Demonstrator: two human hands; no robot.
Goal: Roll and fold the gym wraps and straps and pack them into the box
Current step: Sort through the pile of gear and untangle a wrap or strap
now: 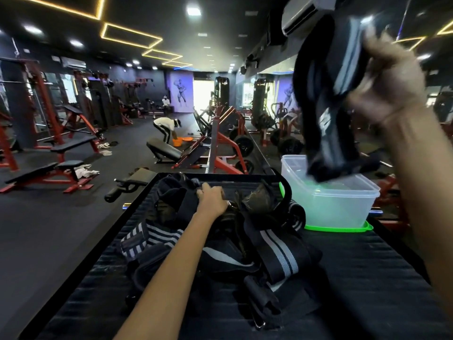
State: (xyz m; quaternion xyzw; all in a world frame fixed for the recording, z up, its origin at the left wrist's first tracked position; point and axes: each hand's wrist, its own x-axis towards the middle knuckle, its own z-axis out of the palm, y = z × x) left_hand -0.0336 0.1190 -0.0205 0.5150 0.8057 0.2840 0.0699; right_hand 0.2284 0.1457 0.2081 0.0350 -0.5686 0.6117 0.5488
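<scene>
1. Holding a black, grey-striped wrap (326,101) up in the right hand (389,79), fingers closed round its upper part, though blurred; let its lower end dangle at the open mouth of the box (331,204).
2. Looked loosely bunched rather than tightly rolled; probably called for tightening the roll or fold before lowering it, so as not to spring open inside.
3. Seemed best to set it down against one wall of the box, leaving room for the rest, and not to drop it from height.
4. Kept the left hand (212,198) down on the pile (245,246) of wraps and straps, fingers curled over dark fabric, apparently gripping it; likely useful for steadying the heap or readying the next piece.
5. Risked dragging tangled straps off together, judging by how the striped bands and black loops crossed one another.
6. Found the box clear-walled, seemingly still almost bare inside, standing on a green lid (343,228) at the far right of the tabletop (367,278).
7. Showed the tabletop as black and ribbed, with the pile spread along its middle.
8. Beyond, took in a dim gym: red-framed benches (71,146), a person (166,126) bent over orange buckets (180,141), a figure mural (181,90) on the far wall, and yellow ceiling lights (132,36) overhead.
</scene>
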